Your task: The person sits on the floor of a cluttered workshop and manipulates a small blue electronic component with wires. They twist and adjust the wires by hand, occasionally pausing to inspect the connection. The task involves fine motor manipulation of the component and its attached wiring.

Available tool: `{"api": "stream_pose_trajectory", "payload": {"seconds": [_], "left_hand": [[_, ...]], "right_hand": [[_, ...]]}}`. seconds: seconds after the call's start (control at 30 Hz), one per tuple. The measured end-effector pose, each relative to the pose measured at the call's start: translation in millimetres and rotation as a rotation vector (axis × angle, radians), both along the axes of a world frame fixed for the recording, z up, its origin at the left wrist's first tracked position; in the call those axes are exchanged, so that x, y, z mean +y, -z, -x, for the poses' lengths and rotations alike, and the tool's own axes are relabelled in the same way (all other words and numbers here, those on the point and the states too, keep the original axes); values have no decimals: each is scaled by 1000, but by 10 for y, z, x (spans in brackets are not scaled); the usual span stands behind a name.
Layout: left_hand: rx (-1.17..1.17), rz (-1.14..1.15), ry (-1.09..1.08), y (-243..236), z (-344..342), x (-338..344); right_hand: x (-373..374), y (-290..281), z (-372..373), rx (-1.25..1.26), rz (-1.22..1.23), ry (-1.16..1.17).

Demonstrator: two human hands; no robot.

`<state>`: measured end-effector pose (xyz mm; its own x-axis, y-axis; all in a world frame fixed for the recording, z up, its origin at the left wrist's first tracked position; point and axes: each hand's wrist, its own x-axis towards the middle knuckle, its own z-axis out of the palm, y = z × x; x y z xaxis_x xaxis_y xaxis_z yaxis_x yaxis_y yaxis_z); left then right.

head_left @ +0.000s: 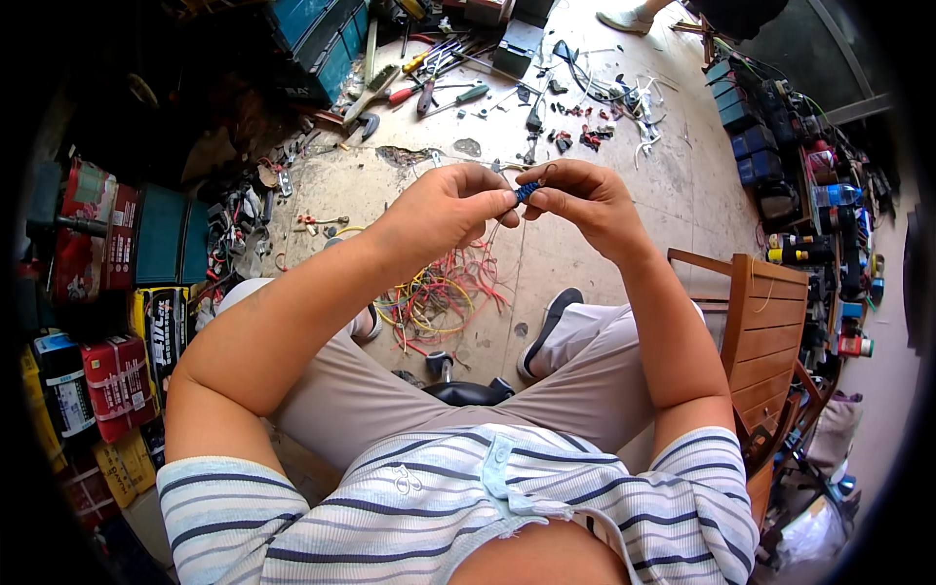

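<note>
Between my two hands, out over the floor in front of my knees, is a small blue coil (527, 190) that looks like tightly wound wire. My left hand (450, 203) pinches its left end between thumb and fingers. The other end sits in the closed fingertips of my right hand (588, 203). A thin dark wire end (549, 172) curls up beside the right fingertips, and another thin strand hangs below the left ones. Beneath my hands, a loose tangle of red and yellow wires (439, 292) lies on the floor. My fingers hide part of the coil.
Screwdrivers, a brush (373, 93) and other hand tools lie at the far left, with cables and small parts (585, 132) nearby. Boxes (117, 375) are stacked on my left. A wooden chair (765, 307) stands at right, before cluttered shelves. Another person's shoe (625, 20) shows far off.
</note>
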<state>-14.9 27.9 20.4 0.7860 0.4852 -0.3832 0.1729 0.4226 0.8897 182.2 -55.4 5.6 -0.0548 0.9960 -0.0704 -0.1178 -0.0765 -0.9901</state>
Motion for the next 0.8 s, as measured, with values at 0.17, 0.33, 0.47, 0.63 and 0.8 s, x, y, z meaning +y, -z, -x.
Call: {"api": "stream_pose_trajectory", "payload": {"seconds": [0.17, 0.33, 0.47, 0.63, 0.8], "left_hand": [[-18, 73, -5, -13, 15, -26], [0, 24, -55, -16, -4, -49], [2, -28, -57, -5, -15, -37], [28, -80, 10, 18, -17, -24], [89, -148, 55, 31, -21, -30]], "right_hand": [[-9, 76, 14, -12, -35, 20], [-5, 83, 76, -10, -46, 59], [0, 88, 63, -12, -40, 54], [-6, 42, -1, 28, 27, -31], [-33, -18, -7, -14, 75, -121]]}}
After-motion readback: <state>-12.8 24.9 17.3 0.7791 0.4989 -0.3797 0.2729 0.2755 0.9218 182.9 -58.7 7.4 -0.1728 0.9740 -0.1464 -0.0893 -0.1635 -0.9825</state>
